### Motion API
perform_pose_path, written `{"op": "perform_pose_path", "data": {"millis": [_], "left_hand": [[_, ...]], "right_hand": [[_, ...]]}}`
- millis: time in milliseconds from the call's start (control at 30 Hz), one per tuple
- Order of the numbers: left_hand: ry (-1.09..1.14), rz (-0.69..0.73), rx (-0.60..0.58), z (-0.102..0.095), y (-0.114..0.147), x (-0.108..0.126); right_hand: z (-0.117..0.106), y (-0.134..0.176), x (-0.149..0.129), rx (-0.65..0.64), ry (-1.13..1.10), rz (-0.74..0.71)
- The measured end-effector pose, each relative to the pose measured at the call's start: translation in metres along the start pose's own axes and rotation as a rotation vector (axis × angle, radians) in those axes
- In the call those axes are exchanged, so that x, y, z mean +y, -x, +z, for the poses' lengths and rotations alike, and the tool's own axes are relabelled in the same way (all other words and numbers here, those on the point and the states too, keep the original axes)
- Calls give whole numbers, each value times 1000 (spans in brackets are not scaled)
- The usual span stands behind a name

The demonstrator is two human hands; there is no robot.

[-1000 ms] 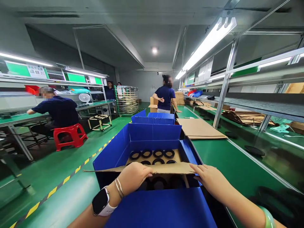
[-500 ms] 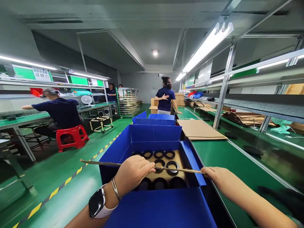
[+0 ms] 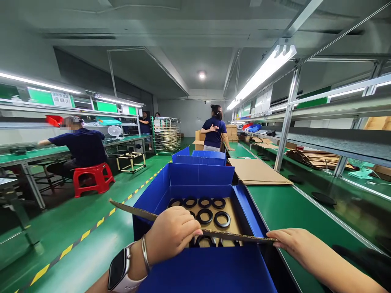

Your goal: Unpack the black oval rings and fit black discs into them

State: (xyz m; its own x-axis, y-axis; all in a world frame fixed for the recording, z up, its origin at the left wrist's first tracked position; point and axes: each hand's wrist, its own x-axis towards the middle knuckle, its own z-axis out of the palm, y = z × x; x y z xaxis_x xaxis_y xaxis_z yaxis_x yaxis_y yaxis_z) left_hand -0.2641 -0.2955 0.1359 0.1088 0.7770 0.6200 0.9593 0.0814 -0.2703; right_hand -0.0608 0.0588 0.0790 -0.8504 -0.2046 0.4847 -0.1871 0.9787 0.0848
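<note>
A cardboard sheet [image 3: 232, 235], seen nearly edge-on, spans above the blue box [image 3: 198, 174]. My left hand [image 3: 173, 230] is closed over its edge left of the middle, and a watch and bangle are on that wrist. My right hand [image 3: 288, 240] pinches the sheet's right end, over the side of the green bench. Inside the box, several black rings [image 3: 222, 219] lie in rows on a brown cardboard layer [image 3: 233, 203]. The sheet and my left hand hide part of the nearest rows.
Flat cardboard sheets [image 3: 259, 171] lie on the green bench [image 3: 269, 199] to the right. Another blue box [image 3: 209, 156] stands just beyond. A person [image 3: 215, 128] stands farther ahead; another sits on a red stool [image 3: 93, 179] at left. A metal post [image 3: 287, 118] rises from the bench.
The cardboard sheet has come lower and nearer with both hands, its left end tilting up more. More of the black rings show beyond it. The view has shifted slightly.
</note>
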Motion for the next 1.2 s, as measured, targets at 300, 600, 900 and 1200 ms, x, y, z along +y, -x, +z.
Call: {"op": "perform_pose_path", "data": {"millis": [300, 600, 900, 1200], "left_hand": [[21, -2, 5, 0, -2, 3], [29, 18, -1, -4, -4, 5], [18, 31, 2, -8, -7, 7], [19, 29, 4, -9, -6, 9]], "right_hand": [[-2, 11, -7, -75, 44, -74], [-9, 12, -11, -124, -29, -45], [-15, 5, -19, -27, -23, -101], [-16, 5, -18, -13, -25, -124]]}}
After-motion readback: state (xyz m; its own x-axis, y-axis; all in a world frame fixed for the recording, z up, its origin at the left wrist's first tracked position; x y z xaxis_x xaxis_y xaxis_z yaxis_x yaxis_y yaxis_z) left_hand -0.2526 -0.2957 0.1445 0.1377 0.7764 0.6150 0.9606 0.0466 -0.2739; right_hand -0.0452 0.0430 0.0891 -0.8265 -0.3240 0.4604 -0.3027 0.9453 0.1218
